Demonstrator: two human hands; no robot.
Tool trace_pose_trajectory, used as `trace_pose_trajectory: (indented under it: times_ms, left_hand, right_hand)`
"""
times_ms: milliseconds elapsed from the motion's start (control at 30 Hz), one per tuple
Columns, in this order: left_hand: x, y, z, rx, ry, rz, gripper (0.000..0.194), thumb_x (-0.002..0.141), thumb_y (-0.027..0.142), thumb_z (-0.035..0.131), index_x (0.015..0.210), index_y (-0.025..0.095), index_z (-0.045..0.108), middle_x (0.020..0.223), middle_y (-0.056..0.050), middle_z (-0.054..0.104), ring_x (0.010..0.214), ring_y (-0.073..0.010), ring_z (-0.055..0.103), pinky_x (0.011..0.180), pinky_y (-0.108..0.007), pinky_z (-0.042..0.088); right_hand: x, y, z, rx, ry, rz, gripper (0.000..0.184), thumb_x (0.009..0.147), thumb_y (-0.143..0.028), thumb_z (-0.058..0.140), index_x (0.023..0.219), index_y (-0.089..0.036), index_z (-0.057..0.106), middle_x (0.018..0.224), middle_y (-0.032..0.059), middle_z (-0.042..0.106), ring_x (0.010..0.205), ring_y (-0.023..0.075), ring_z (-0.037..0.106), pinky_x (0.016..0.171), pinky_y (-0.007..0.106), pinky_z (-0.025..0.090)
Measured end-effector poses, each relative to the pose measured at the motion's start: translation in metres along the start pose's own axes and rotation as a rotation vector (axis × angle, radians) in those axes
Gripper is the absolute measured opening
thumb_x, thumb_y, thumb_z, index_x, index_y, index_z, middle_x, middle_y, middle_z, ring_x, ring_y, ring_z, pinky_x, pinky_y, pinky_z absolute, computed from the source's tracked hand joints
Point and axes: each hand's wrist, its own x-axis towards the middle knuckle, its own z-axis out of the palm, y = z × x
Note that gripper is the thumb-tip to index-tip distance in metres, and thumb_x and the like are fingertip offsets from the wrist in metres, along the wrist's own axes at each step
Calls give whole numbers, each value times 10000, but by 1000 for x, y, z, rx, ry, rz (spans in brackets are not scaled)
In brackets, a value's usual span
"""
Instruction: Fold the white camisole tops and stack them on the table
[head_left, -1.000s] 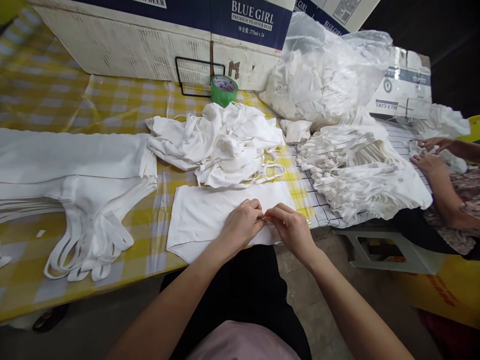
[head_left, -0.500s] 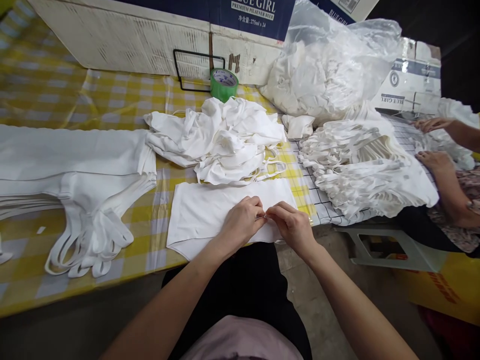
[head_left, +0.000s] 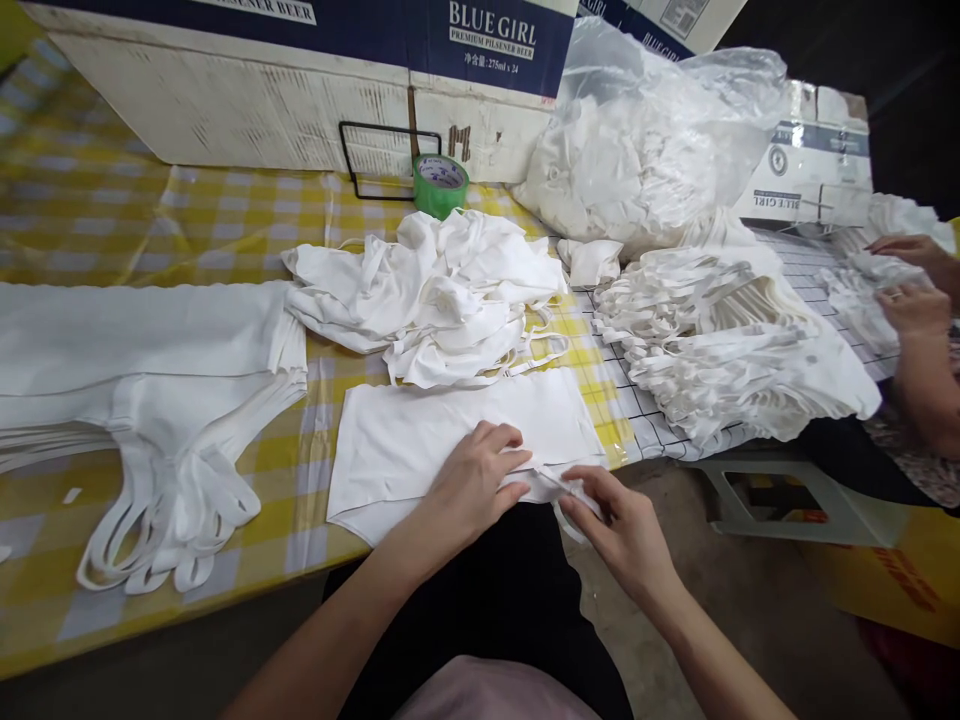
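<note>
A white camisole (head_left: 420,430) lies flat at the table's front edge, its narrow end with a strap toward me on the right. My left hand (head_left: 476,470) rests on its lower part, fingers bent and apart, with a gap between thumb and forefinger. At the right corner, my right hand (head_left: 619,520) has a bit of the white cloth between thumb and fingertips; some of that cloth hangs below the edge. Behind it sits a crumpled heap of white camisoles (head_left: 450,290) with thin straps showing.
To the left, a neat stack of white camisoles (head_left: 150,335) has straps hanging forward. Another pile (head_left: 720,350) lies right, by a clear plastic bag (head_left: 652,150). Green tape (head_left: 441,187) stands before a beer carton (head_left: 262,110). A co-worker's hands (head_left: 915,290) handle white cloth at far right.
My hands have moved apart from where their fingertips met. My right hand has shifted right and down with the cloth's corner. The view has tilted slightly upward.
</note>
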Motion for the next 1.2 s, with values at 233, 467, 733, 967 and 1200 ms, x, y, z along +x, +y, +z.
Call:
trace_pose_trajectory:
  times_ms: [233,467,733,967,1200]
  left_hand:
    - [-61,-10,-29,292,-102,54,454,813,206,545,1252,300,479,1351,-19,473,1269,-239,394,1045,-486,321]
    - [-119,-51,-64,479,-9,-65,560,857,259,434,1388,333,273,1392,12,414,1278,-226,387,1056,-455,323]
    - [-121,-50,-59,546,-54,-83,522,869,254,423,1368,354,308,1432,11,348,1318,-238,313,1039,-474,325]
    - [-122,-48,-56,519,-11,-115,478,885,311,420,1352,363,334,1433,27,350,1323,-228,304,1065,-463,280]
    - [-123,-48,-52,498,-10,-159,461,892,319,415,1343,374,342,1437,45,336,1335,-217,279,1068,-473,273]
  right_hand:
    - [-74,57,47,180,330,228,322,820,-325,543,1122,-223,497,1038,82,579,930,234,562,805,346,448]
    - [-52,7,125,515,-55,83,350,770,-239,564,1118,-278,561,1137,53,567,1040,237,549,837,342,472]
    - [-34,-54,174,691,-265,-110,274,875,-360,471,745,-222,668,754,-6,642,839,165,590,909,311,374]
    - [-97,20,98,668,-426,253,402,868,-476,461,784,-139,664,539,-23,492,518,86,454,514,197,340]
    - [-124,22,4,871,-504,322,282,854,-389,526,987,-182,665,635,18,619,547,112,562,567,237,435]
